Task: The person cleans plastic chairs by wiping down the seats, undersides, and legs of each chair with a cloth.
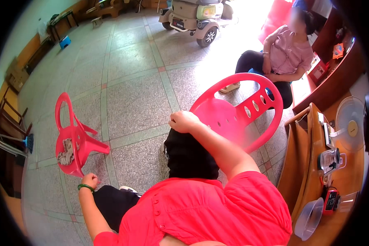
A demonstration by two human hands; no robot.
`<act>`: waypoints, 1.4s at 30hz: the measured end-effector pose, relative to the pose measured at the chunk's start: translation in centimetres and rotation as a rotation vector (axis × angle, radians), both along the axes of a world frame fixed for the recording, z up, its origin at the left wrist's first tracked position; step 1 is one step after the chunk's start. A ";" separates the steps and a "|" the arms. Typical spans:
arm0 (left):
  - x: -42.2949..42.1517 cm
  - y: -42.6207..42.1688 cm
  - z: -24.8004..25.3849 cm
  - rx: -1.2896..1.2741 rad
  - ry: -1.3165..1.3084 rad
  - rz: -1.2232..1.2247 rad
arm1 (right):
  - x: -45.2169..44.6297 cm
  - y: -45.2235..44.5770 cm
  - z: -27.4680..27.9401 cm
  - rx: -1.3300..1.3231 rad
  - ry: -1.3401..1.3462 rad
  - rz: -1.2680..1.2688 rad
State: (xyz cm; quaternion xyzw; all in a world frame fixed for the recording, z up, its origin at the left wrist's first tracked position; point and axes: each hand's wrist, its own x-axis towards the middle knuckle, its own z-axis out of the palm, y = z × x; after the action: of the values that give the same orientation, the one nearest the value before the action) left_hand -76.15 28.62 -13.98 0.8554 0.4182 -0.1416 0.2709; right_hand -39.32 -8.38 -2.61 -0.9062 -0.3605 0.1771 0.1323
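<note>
My left hand (90, 180) is loosely closed by my left knee, a green bangle on its wrist, and nothing shows in its fingers. Just beyond it stands a small pink plastic chair (83, 148) with a crumpled patterned cloth (66, 152) on its seat. My right hand (185, 121) rests on my right knee with the fingers curled in, and I see nothing held there. Close to that hand and forearm is a larger pink plastic chair (217, 112) with slots in its back. My forearm covers part of it.
Another person (289, 53) sits at the upper right. A wooden cabinet (301, 151) along the right carries a fan (351, 123), a glass jug (330, 160) and a clear plastic tub (308, 219). A mobility scooter (197, 18) is parked at the back on the tiled floor (131, 45).
</note>
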 end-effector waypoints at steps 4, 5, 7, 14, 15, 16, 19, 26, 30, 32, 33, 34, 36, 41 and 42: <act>-0.1 0.2 -0.3 -0.008 -0.015 -0.018 | 0.1 0.0 -0.3 -0.001 -0.006 0.006; -0.2 0.3 -0.4 -0.009 -0.013 -0.017 | 0.2 0.0 -0.3 0.001 -0.009 0.004; -0.2 0.3 -0.3 -0.015 -0.015 -0.018 | 0.1 0.0 -0.1 0.001 -0.004 0.003; -0.1 0.2 -0.2 -0.034 -0.006 0.008 | 0.0 0.0 -0.2 0.007 -0.002 0.000; 0.0 0.0 0.0 -0.026 -0.002 0.007 | 0.0 0.0 -0.2 0.007 -0.005 0.000; 0.1 -0.2 0.3 -0.018 0.001 0.007 | 0.0 0.0 -0.2 0.008 -0.006 -0.002; 0.3 -0.6 0.9 -0.029 0.009 0.031 | 0.2 0.0 -0.8 0.016 -0.014 -0.004; 0.3 -0.4 0.6 -0.028 0.005 0.045 | 0.0 0.1 -0.5 0.018 -0.022 0.000; 0.0 0.1 -0.1 -0.011 0.015 0.031 | 0.2 0.1 -0.8 0.005 -0.029 -0.006; 0.1 -0.1 0.2 -0.014 0.016 0.032 | 0.1 0.1 -0.7 0.000 -0.026 -0.009; 0.1 -0.2 0.4 -0.019 0.012 0.040 | 0.1 0.1 -0.7 -0.001 -0.025 -0.011; 0.1 -0.3 0.5 -0.025 0.008 0.047 | 0.2 0.1 -0.7 -0.007 -0.023 -0.019; 0.0 -0.1 0.2 -0.023 0.002 0.039 | 0.2 0.1 -0.8 -0.014 -0.015 -0.028; -0.3 0.2 -0.1 -0.027 -0.018 0.016 | 0.0 0.0 -0.2 -0.014 -0.003 -0.029; -0.3 0.1 0.0 -0.028 -0.022 0.020 | 0.0 0.1 -0.2 -0.015 -0.002 -0.029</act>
State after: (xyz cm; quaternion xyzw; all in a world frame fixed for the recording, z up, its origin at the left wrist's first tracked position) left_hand -76.46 28.68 -13.94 0.8488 0.4217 -0.1353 0.2888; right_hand -39.28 -8.33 -2.85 -0.9123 -0.3463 0.1770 0.1279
